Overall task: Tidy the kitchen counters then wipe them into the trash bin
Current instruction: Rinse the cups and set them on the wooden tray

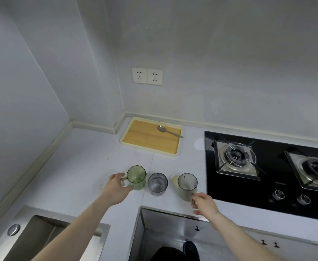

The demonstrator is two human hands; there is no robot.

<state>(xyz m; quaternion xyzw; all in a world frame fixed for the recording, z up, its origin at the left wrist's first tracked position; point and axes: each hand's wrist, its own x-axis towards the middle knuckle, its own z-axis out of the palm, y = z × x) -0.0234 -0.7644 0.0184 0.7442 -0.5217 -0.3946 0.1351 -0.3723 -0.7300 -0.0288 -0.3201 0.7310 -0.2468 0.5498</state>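
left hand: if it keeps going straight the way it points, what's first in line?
The left hand already grips the green mug by its handle; past that, the clear glass looks next, though depth is unclear.

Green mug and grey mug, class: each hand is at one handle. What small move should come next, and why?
Probably lift both mugs and carry them to the tray. The left hand holds the green mug by its handle, the right hand is at the grey mug, and the tray holds only a spoon, with room left.

Glossy black glass hob (267, 185), wood-look tray (150, 137), metal spoon (168, 131).
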